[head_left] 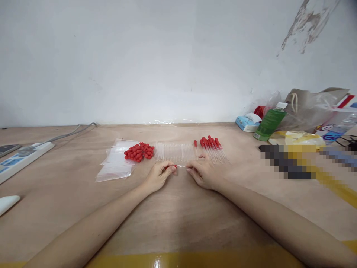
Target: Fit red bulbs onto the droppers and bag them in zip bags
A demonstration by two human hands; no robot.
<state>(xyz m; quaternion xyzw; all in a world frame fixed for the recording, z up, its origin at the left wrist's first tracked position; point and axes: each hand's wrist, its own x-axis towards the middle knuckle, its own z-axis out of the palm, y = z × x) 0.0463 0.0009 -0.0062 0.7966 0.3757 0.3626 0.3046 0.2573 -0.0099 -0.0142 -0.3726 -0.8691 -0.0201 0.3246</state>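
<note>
- Red bulb pinched in my left hand, clear tube in right hand.
- From hands: loose bulbs ten o'clock, bare tubes twelve, capped tubes two.

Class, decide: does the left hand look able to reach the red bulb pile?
Probably yes: the pile lies near the left hand with nothing blocking it, though that hand holds a bulb.

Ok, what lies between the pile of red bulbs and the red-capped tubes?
In the head view, a row of clear, uncapped tubes lies between the pile of red bulbs and the red-capped tubes.
</note>
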